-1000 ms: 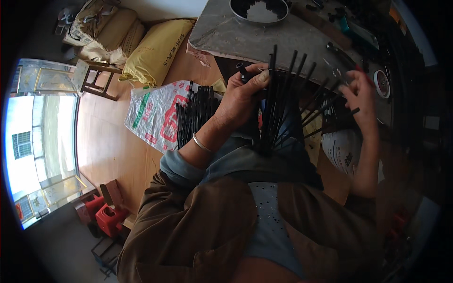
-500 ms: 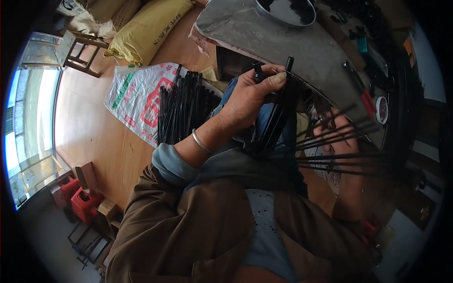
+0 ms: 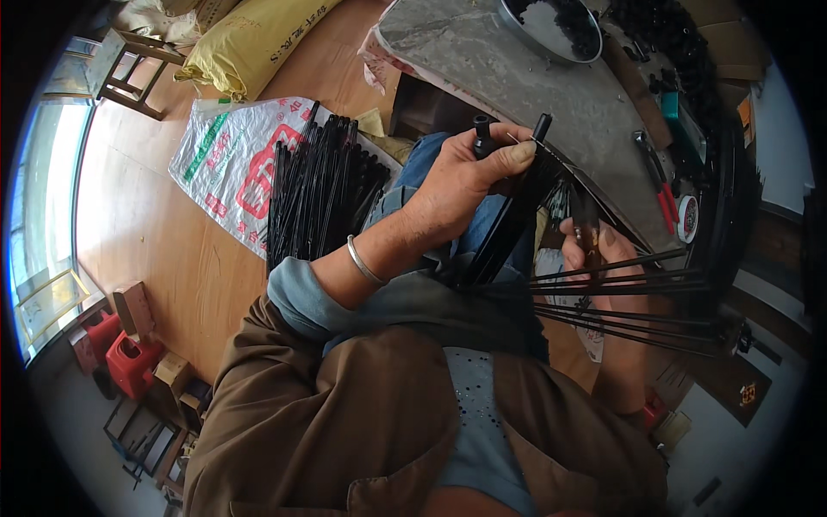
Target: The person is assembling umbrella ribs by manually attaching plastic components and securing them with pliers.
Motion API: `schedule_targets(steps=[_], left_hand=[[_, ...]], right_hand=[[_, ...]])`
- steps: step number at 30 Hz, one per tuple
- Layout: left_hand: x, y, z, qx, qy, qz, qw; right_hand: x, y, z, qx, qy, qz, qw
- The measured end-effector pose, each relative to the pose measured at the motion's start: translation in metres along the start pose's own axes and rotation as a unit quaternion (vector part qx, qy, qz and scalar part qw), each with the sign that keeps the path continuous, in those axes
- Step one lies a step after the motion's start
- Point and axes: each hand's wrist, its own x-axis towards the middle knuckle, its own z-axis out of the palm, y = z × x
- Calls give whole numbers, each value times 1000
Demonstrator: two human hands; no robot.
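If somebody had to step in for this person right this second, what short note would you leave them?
Left hand: closed around the upper ends of a bundle of thin black rods, thumb pressed on top.
Right hand: gripping a small dark tool, hard to make out, beside black rods fanning out to the right.
A stack of similar black rods lies on a printed white sack on the wooden floor to the left. Red-handled pliers lie on the grey table ahead.
Done: the floor stack looks like finished pieces, though I can't be sure.
Left: the bundle in hand looks unfinished.
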Motion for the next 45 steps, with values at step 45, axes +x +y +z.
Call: schedule_targets(steps=[45], left_hand=[[-5, -6, 13, 20, -9, 56, 998]], right_hand=[[10, 2, 36, 83, -10, 39, 996]])
